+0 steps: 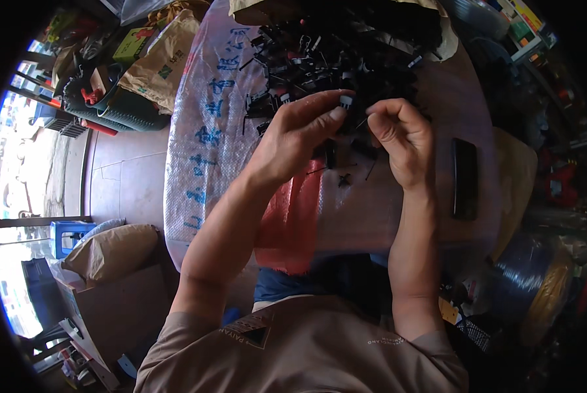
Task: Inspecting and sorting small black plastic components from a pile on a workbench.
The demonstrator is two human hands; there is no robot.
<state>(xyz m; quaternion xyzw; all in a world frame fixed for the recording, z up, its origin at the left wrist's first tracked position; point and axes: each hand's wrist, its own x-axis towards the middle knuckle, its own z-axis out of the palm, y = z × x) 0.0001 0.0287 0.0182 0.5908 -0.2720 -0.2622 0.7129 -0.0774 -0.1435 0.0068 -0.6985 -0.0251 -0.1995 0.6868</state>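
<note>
Pinching a small black part with a white tip (346, 101) between thumb and forefinger, the left hand (300, 131) holds it just above frame centre, over the bench (385, 209). The right hand (398, 134) is curled nearly shut beside it, seemingly gripping a thin dark pin I cannot make out. This looks like a fitting step; the next move calls for fine alignment. The part's long axis seems roughly upright, white end uppermost, in front of the pile of black parts (346, 52).

Woven plastic sack (208, 131) rough; small parts (346, 59) probably matt plastic.
</note>
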